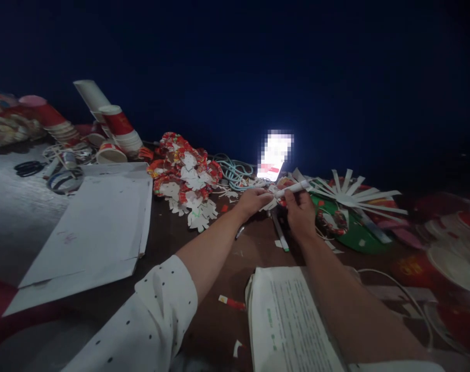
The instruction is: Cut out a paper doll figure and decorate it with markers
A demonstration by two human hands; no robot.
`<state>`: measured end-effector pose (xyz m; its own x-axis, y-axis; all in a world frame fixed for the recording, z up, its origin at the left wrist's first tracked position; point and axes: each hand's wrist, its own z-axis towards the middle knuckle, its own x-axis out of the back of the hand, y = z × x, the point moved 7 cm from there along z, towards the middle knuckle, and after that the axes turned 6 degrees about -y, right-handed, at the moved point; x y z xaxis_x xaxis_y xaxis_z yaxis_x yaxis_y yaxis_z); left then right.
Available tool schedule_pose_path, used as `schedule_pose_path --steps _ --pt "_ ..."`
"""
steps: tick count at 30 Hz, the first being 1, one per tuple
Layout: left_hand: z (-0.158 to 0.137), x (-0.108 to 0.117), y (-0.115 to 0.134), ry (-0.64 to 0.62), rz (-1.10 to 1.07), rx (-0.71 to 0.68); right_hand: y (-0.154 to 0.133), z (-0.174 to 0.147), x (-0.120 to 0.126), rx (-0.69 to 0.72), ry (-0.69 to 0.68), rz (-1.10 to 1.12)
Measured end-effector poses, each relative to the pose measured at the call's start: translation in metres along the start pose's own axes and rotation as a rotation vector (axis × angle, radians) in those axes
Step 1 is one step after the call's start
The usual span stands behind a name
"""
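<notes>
Both hands meet in the middle of the table, just in front of a bright phone (273, 157). My right hand (300, 212) pinches a slim white stick-like piece (294, 189), perhaps a marker or a rolled paper strip. My left hand (255, 200) has its fingers closed at a small white paper piece (272, 198), by the left end of the stick. Below them lies a white marker with a green end (282, 238). To the right is a flower-like fan of white paper strips (349, 199), over a green disc (359, 235).
On the left are a stack of white sheets (91, 222), paper cups (122, 129), scissors (29, 168) and a tape roll (65, 181). Red decorations with white cut-outs (192, 181) stand near a pale blue cord (235, 168). A printed booklet (285, 320) lies in front; cups (455, 261) crowd the right.
</notes>
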<state>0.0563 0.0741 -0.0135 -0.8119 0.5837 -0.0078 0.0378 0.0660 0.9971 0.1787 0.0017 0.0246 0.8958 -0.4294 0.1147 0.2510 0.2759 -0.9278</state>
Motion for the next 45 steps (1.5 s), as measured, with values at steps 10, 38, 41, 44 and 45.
schedule_pose_path --steps 10,38,41,44,45 --pt "0.007 -0.004 -0.007 -0.053 -0.190 -0.009 -0.009 0.000 -0.001 0.125 -0.010 -0.178" --pt "0.007 -0.003 -0.006 -0.055 -0.168 -0.007 -0.018 -0.002 -0.004 0.229 -0.022 -0.259" --pt "0.006 -0.003 -0.006 -0.055 -0.156 -0.025 -0.018 -0.001 -0.003 0.260 -0.031 -0.341" --pt "0.006 -0.005 -0.007 -0.059 -0.169 -0.036 -0.017 -0.002 -0.003 0.279 -0.030 -0.368" --pt "0.006 -0.006 -0.007 -0.064 -0.179 -0.038 -0.017 -0.002 -0.002 0.281 -0.018 -0.374"
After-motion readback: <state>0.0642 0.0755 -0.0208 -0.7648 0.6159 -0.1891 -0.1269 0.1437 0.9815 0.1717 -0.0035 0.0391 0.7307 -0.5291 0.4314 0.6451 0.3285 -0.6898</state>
